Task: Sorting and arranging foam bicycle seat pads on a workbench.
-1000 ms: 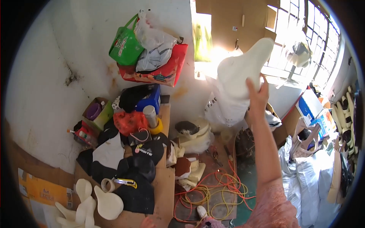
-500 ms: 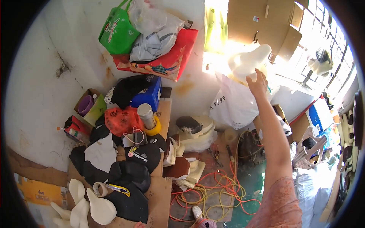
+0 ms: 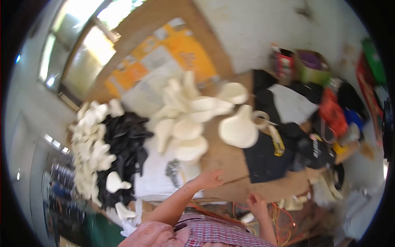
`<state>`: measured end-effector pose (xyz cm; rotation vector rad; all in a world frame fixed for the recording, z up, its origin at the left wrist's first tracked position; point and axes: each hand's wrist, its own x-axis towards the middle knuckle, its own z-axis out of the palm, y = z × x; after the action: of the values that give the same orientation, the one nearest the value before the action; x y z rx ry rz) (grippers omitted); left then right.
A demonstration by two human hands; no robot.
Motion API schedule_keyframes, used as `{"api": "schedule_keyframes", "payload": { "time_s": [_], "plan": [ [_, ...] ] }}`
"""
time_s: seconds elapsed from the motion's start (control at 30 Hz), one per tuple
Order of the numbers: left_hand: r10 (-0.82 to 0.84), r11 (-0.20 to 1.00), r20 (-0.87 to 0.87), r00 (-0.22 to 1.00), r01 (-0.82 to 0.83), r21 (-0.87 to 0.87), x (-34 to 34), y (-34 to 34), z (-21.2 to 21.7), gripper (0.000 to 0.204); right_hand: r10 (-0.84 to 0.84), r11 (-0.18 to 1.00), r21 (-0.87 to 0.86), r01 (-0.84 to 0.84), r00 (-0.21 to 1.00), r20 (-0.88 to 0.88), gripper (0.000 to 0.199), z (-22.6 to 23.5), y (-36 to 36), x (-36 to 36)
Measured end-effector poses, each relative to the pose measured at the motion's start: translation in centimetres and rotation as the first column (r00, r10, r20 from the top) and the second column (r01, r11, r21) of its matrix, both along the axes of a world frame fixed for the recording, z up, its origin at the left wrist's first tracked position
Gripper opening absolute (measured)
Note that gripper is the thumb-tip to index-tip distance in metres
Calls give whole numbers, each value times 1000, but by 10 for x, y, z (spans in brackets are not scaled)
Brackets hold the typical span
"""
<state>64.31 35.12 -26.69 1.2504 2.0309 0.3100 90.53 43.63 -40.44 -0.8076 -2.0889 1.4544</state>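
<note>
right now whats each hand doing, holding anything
Left hand: open, empty, resting on the brown wooden worktable.
Right hand: loosely curled, apparently empty; blur prevents certainty.

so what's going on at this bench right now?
A person leans over a cluttered wooden workbench. Their left hand rests flat near the bench's front edge, beside a white sheet with a small metal tool on it. The right hand hangs below the bench edge and looks empty, though the picture is blurred. A heap of white saddle-shaped foam pieces lies just beyond the left hand, with black covers to its left and dark cloth pieces to the right.
</note>
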Motion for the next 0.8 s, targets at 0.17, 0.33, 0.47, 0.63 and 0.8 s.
{"api": "schedule_keyframes", "payload": {
  "time_s": [0.17, 0.33, 0.47, 0.63, 0.8],
  "plan": [
    [548, 826, -52, 835, -530, 193, -116, -136, 20, 47, 386, 922, 11, -387, 922, 5, 30, 32, -67, -107],
    [812, 552, 71, 579, -802, 227, -226, -242, -21, 54, 559, 828, 57, -558, 829, 5, 41, 42, -131, -226],
    [860, 502, -148, 488, -759, 414, -304, -256, -89, 77, 464, 812, 326, -484, 874, 140, 61, 30, -190, -321],
    [766, 633, -226, 601, -646, 426, -361, -237, -139, 91, 227, 726, 477, -496, 827, 514, 74, 12, -242, -387],
    [739, 592, -25, 673, -632, 500, -390, -247, -111, 72, 84, 660, 511, -550, 730, 678, 82, 24, -259, -401]
  ]
}}
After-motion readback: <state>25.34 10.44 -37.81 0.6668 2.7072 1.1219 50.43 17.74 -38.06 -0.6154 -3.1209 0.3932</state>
